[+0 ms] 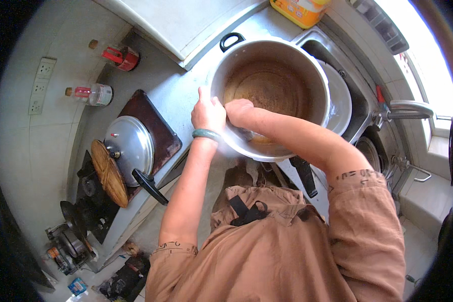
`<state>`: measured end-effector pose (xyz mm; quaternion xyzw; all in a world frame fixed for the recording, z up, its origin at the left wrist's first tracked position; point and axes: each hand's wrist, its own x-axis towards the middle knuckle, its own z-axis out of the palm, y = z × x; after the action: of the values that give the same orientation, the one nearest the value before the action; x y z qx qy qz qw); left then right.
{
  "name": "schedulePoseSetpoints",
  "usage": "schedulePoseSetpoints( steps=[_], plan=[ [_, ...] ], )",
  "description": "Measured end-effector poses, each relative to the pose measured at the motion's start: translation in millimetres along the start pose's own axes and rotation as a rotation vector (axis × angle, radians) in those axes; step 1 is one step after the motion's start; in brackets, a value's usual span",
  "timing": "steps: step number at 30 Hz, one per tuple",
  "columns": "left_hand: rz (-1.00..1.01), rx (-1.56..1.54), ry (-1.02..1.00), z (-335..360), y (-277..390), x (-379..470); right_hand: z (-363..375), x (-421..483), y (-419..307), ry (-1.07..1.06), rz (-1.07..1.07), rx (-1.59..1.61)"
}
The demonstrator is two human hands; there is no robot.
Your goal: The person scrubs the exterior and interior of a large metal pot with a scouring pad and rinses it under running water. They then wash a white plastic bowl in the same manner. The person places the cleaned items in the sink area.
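Note:
A large metal pot (273, 68) is tipped so that I see its brown-stained inside. My left hand (208, 115), with a green bangle at the wrist, grips the pot's left rim. Inside the mouth, close to that rim, is my right hand (240, 110), bent down with its fingers hidden; whether it holds something cannot be seen. One short black loop handle (232, 40) sticks out at the upper left, and a long black handle (305, 177) points down towards me.
Behind the pot a white basin (339, 98) sits in the steel sink (358, 109), beside the faucet (404, 111). To the left, a pressure cooker lid (130, 145) and a round wooden lid (108, 173) lean over a dark cooktop (158, 128). Bottles (98, 94) stand by the wall.

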<state>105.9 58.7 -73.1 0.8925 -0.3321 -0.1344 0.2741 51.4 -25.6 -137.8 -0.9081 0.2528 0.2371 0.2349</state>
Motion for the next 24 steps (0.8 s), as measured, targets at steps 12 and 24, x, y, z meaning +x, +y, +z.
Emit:
schedulePoseSetpoints(
  steps=[12, 24],
  plan=[
    [-0.072, -0.047, -0.025, -1.1, 6.1, -0.5, 17.1, -0.3, 13.8, 0.337, -0.062, -0.101],
    [-0.082, -0.039, -0.011, -7.8, 10.6, -4.4, -6.4, -56.5, 10.0, 0.032, -0.253, -0.367]
  ],
)
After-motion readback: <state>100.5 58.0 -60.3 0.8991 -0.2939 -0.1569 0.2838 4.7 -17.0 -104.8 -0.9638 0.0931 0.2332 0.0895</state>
